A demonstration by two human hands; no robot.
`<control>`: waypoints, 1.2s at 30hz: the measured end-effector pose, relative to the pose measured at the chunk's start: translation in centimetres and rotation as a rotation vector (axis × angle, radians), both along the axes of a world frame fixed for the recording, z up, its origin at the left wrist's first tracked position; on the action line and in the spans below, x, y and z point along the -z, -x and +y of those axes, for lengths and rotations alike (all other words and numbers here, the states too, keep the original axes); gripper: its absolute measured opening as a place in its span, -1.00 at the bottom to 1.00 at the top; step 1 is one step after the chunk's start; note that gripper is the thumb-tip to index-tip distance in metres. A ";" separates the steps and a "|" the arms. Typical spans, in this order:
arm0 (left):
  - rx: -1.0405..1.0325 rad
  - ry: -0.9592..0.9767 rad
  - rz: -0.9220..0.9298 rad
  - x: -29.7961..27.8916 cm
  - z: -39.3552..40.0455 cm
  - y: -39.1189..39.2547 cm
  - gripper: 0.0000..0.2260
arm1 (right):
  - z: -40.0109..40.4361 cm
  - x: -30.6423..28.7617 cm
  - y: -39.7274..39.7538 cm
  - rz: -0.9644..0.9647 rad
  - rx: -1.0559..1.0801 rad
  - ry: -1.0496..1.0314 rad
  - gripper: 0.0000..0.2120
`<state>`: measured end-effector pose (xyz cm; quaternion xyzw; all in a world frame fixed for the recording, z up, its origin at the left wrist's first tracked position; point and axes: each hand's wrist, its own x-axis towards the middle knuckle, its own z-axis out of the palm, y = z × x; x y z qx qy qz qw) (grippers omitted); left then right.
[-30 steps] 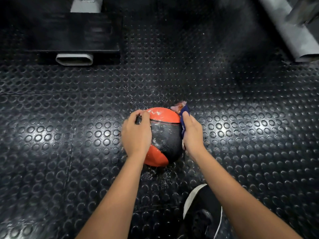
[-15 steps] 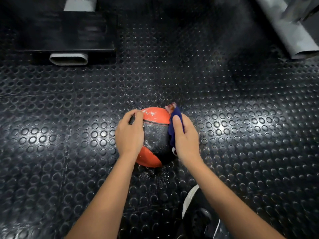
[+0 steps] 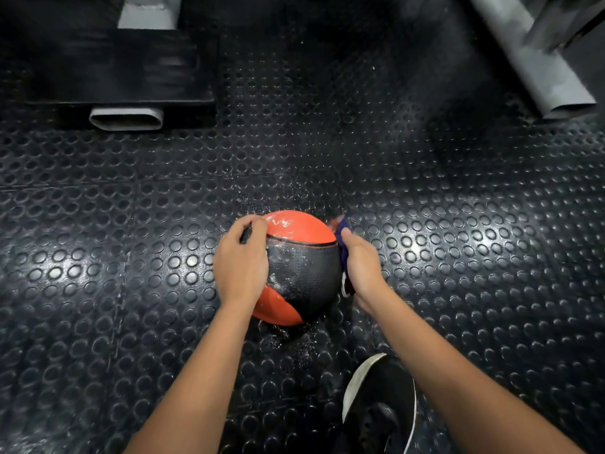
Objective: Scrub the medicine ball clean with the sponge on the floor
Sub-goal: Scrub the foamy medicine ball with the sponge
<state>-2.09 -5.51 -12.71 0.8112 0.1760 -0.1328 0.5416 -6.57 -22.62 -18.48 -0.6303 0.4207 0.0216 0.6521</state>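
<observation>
An orange and black medicine ball (image 3: pixel 301 267) rests on the black studded rubber floor (image 3: pixel 458 257), wet and speckled with foam. My left hand (image 3: pixel 240 260) grips the ball's left side, fingers curled over its top edge. My right hand (image 3: pixel 360 267) presses a dark blue sponge (image 3: pixel 342 232) against the ball's right side. Most of the sponge is hidden under my palm; only its upper tip and a bit near my wrist show.
Water drops spot the floor around the ball. A black machine base with a grey oval tube end (image 3: pixel 126 117) sits at the back left. A grey slanted frame beam (image 3: pixel 537 57) runs down at the back right. My black shoe (image 3: pixel 379 407) stands near the bottom.
My right hand slid the sponge along the ball's right side, toward me and then back up. The left hand kept its hold on the ball's left side.
</observation>
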 end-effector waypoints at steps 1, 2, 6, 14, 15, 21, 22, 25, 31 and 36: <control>0.010 -0.001 0.000 -0.1 0.0 0.0 -0.87 | 0.4 -0.7 0.1 -0.100 0.001 0.072 -0.65; 0.017 -0.006 -0.002 -0.1 0.0 -0.1 -0.87 | 0.8 -1.6 0.4 -0.209 -0.013 0.133 -0.67; 0.027 0.032 -0.017 0.2 0.5 -0.2 -0.88 | 2.3 -1.9 1.9 -0.346 -0.189 0.295 -0.79; 0.066 0.019 -0.040 0.3 0.7 -0.3 -0.85 | -0.1 -0.3 0.6 0.050 -0.124 -0.043 -0.64; 0.066 0.022 -0.045 0.4 0.9 -0.5 -0.86 | 0.2 -1.2 0.7 -0.020 -0.124 0.069 -0.64; 0.065 0.067 -0.035 1.5 2.1 -0.7 -0.80 | 3.4 -3.0 1.5 -0.324 -0.226 0.320 -0.70; 0.063 0.072 -0.031 1.5 2.1 -0.7 -0.80 | 3.2 -2.1 1.3 -0.301 -0.153 0.236 -0.70; 0.066 0.069 -0.035 1.6 1.9 -0.6 -0.80 | 1.5 0.0 -0.1 -0.013 0.048 -0.164 -0.69; 0.106 0.072 -0.039 1.4 2.1 -1.1 -0.82 | 0.2 -1.0 -0.8 0.048 -0.085 -0.096 -0.67; 0.082 0.130 -0.027 1.7 2.8 -1.0 -0.76 | 3.1 -3.8 0.9 -0.259 -0.196 0.258 -0.67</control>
